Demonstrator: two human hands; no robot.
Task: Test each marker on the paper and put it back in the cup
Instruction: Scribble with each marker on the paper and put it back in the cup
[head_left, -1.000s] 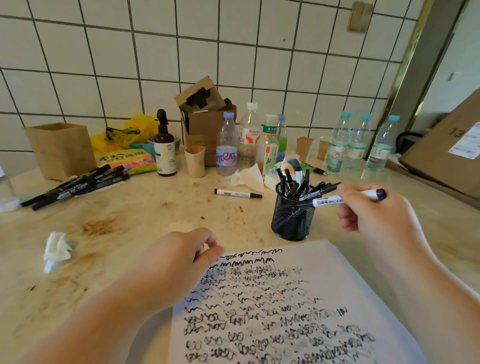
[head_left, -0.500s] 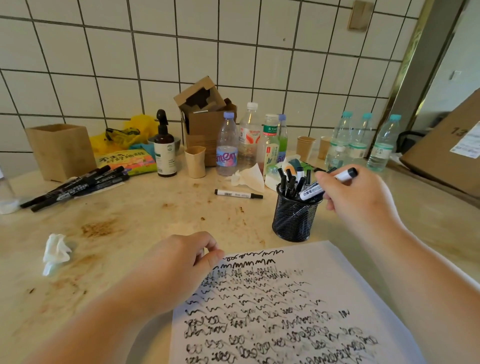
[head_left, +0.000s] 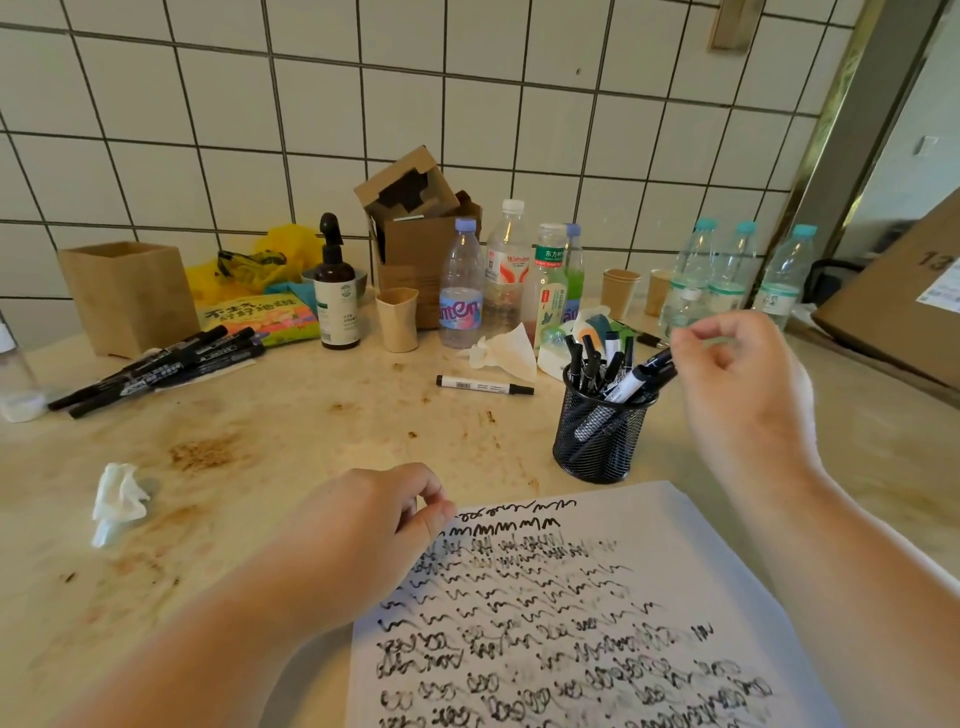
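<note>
Markers (head_left: 597, 364) in cup (head_left: 597, 441) behind paper (head_left: 649, 545)

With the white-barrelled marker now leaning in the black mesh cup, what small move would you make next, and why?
Probably draw the right hand back from the black mesh cup and pick another marker: the white-barrelled marker already leans inside, its end at the fingertips, while the left hand rests on the scribbled white paper.

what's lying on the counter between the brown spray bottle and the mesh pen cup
In the head view, between the spray bottle and the cup lie one loose marker and a crumpled tissue. A beige paper cup stands there too.
</note>
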